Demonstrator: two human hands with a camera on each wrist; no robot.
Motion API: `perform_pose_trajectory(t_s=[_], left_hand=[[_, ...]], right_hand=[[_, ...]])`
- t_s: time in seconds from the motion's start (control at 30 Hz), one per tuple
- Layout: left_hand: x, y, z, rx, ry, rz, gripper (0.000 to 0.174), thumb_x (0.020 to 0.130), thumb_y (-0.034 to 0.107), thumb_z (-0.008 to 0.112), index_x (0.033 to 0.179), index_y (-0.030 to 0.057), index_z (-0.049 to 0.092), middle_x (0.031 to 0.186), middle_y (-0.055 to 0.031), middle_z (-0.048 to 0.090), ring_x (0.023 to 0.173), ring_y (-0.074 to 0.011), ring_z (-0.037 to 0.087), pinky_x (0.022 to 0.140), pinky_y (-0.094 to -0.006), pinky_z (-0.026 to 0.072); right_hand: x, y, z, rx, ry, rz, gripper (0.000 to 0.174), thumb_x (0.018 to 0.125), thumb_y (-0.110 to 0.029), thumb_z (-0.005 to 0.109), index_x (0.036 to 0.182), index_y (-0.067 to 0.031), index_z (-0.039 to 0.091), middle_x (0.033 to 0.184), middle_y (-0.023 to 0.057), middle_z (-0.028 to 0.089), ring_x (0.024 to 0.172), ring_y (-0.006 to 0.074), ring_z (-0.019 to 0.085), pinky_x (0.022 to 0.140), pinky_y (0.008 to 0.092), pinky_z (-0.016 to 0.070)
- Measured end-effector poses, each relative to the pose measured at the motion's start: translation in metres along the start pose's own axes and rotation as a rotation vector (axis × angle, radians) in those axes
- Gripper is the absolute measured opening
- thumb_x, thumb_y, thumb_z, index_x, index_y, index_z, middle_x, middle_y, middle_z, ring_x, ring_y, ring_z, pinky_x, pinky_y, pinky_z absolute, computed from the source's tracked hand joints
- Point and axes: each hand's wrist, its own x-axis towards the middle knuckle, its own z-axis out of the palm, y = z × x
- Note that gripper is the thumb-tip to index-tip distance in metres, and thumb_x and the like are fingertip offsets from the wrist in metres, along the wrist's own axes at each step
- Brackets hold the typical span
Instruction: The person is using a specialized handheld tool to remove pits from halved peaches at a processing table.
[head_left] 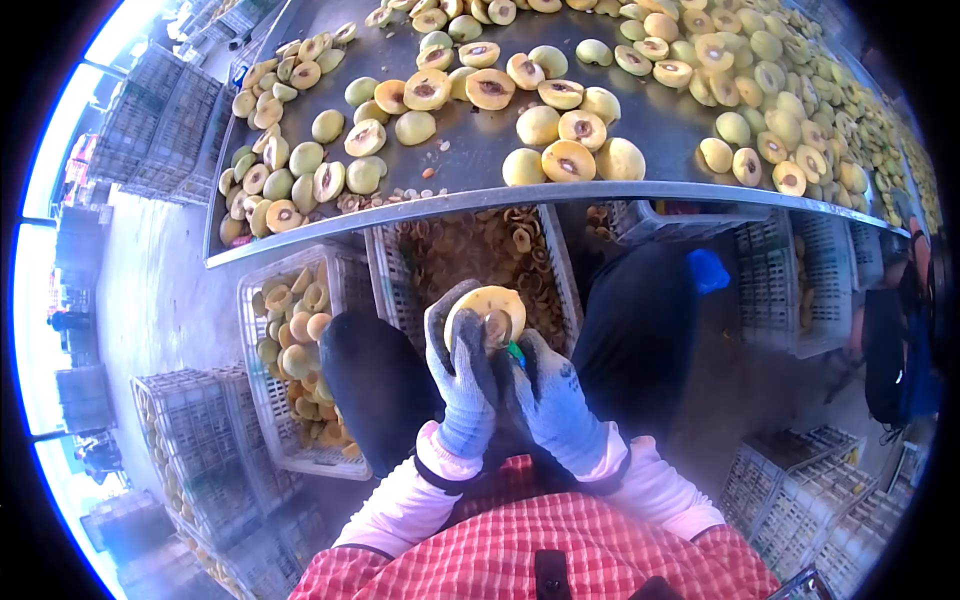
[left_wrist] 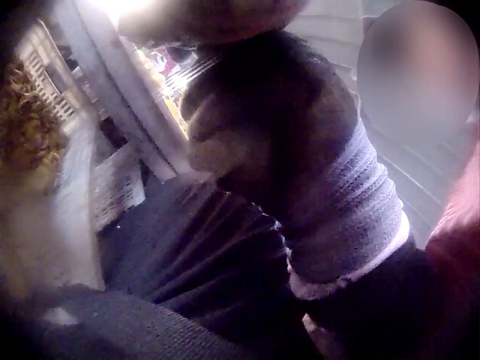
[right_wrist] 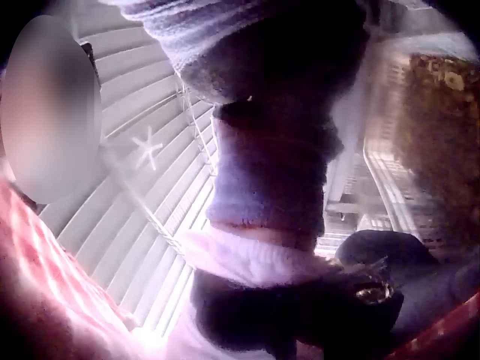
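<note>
In a grey and white knit glove, the left hand point(head_left: 463, 375) grips a halved yellow fruit point(head_left: 487, 308), its cut face up, above the person's lap. The gloved right hand point(head_left: 548, 395) is curled round a tool with a green part point(head_left: 516, 354), close against the fruit's right side. A brown pit or the tool's tip shows at the fruit's middle; I cannot tell which. In the left wrist view the left glove point(left_wrist: 277, 120) is dark, and the right glove point(right_wrist: 285, 67) fills the top of the right wrist view.
A metal table point(head_left: 460, 165) bears many halved fruits. Below its edge stand a crate point(head_left: 385, 285) of brown scraps and, to the left, a crate point(head_left: 262, 410) of fruit halves. Stacked crates point(head_left: 195, 440) stand at far left, others point(head_left: 800, 490) at lower right. Both knees flank the hands.
</note>
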Motion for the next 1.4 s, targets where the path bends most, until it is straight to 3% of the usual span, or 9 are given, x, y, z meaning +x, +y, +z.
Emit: perform_pose_trajectory(t_s=[0.17, 0.37, 0.77, 0.97, 1.0, 1.07, 1.17, 1.3, 1.4], left_hand=[[0.000, -0.016, -0.012, 0.095, -0.071, -0.044, 0.032, 0.097, 0.031, 0.048, 0.109, 0.0018, 0.055, 0.100, -0.0082, 0.058, 0.091, -0.0155, 0.054, 0.083, -0.0286, 0.0443], [-0.004, -0.011, -0.002, 0.015, 0.053, -0.076, 0.034, 0.097, 0.033, 0.047, 0.110, 0.0027, 0.055, 0.101, -0.0080, 0.058, 0.092, -0.0147, 0.054, 0.083, -0.0286, 0.0444], [0.011, -0.007, -0.010, -0.060, -0.148, -0.215, 0.030, 0.093, 0.028, 0.057, 0.107, 0.0017, 0.055, 0.095, -0.0032, 0.058, 0.084, -0.0090, 0.054, 0.075, -0.0234, 0.0459], [0.004, -0.020, -0.010, -0.068, -0.142, -0.195, 0.023, 0.095, 0.019, 0.055, 0.114, 0.0044, 0.053, 0.103, -0.0037, 0.056, 0.095, -0.0094, 0.053, 0.083, -0.0222, 0.0441], [0.002, -0.027, -0.009, -0.131, -0.130, -0.169, 0.025, 0.096, 0.019, 0.055, 0.115, 0.0041, 0.052, 0.105, -0.0044, 0.056, 0.096, -0.0103, 0.053, 0.084, -0.0233, 0.0441], [0.006, -0.026, -0.005, -0.146, -0.133, -0.106, 0.027, 0.096, 0.021, 0.054, 0.116, 0.0037, 0.052, 0.107, -0.0052, 0.057, 0.098, -0.0123, 0.054, 0.086, -0.0255, 0.0444], [0.013, -0.012, -0.004, -0.002, -0.130, -0.022, 0.031, 0.095, 0.027, 0.055, 0.114, 0.0033, 0.053, 0.104, -0.0058, 0.058, 0.096, -0.0146, 0.054, 0.086, -0.0274, 0.0449], [0.012, -0.021, -0.007, 0.054, -0.061, 0.061, 0.028, 0.089, 0.016, 0.062, 0.111, 0.0011, 0.056, 0.101, -0.0101, 0.062, 0.093, -0.0162, 0.058, 0.084, -0.0298, 0.0475], [0.008, -0.020, -0.007, 0.014, -0.026, 0.066, 0.029, 0.086, 0.015, 0.064, 0.110, 0.0008, 0.056, 0.099, -0.0116, 0.062, 0.091, -0.0171, 0.060, 0.082, -0.0301, 0.0483]], right_hand=[[-0.001, 0.009, -0.006, 0.071, -0.157, 0.100, 0.022, 0.091, -0.013, 0.054, 0.105, 0.0027, 0.053, 0.079, 0.0242, 0.060, 0.070, 0.0390, 0.061, 0.060, 0.0405, 0.0462], [-0.003, 0.006, 0.008, -0.023, 0.137, -0.115, 0.015, 0.091, -0.013, 0.054, 0.096, 0.0010, 0.052, 0.074, 0.0223, 0.057, 0.068, 0.0388, 0.059, 0.058, 0.0401, 0.0448], [0.004, 0.013, -0.014, 0.217, -0.189, 0.144, 0.023, 0.092, -0.013, 0.053, 0.107, 0.0045, 0.055, 0.076, 0.0194, 0.062, 0.067, 0.0279, 0.064, 0.060, 0.0350, 0.0475], [0.002, 0.027, -0.009, 0.286, -0.065, 0.209, 0.019, 0.093, -0.013, 0.052, 0.103, 0.0032, 0.056, 0.072, 0.0138, 0.063, 0.064, 0.0205, 0.062, 0.057, 0.0335, 0.0465], [-0.002, 0.034, -0.005, 0.078, 0.011, -0.015, 0.019, 0.093, -0.013, 0.053, 0.103, 0.0025, 0.056, 0.071, 0.0131, 0.062, 0.063, 0.0198, 0.062, 0.056, 0.0336, 0.0459], [-0.003, 0.035, 0.000, 0.036, 0.072, -0.054, 0.017, 0.093, -0.014, 0.054, 0.101, 0.0009, 0.056, 0.069, 0.0123, 0.060, 0.060, 0.0195, 0.060, 0.055, 0.0340, 0.0449], [0.003, 0.032, -0.002, 0.253, -0.036, 0.236, 0.016, 0.093, -0.015, 0.054, 0.100, -0.0010, 0.056, 0.068, 0.0150, 0.059, 0.059, 0.0216, 0.060, 0.054, 0.0353, 0.0445], [0.001, 0.039, 0.005, 0.108, 0.062, 0.105, 0.023, 0.093, -0.028, 0.057, 0.094, -0.0049, 0.056, 0.068, 0.0134, 0.059, 0.058, 0.0217, 0.061, 0.051, 0.0333, 0.0443], [-0.005, 0.066, 0.013, -0.030, 0.097, -0.010, 0.024, 0.097, -0.022, 0.050, 0.108, -0.0022, 0.057, 0.086, 0.0092, 0.063, 0.080, 0.0157, 0.060, 0.070, 0.0279, 0.0471]])
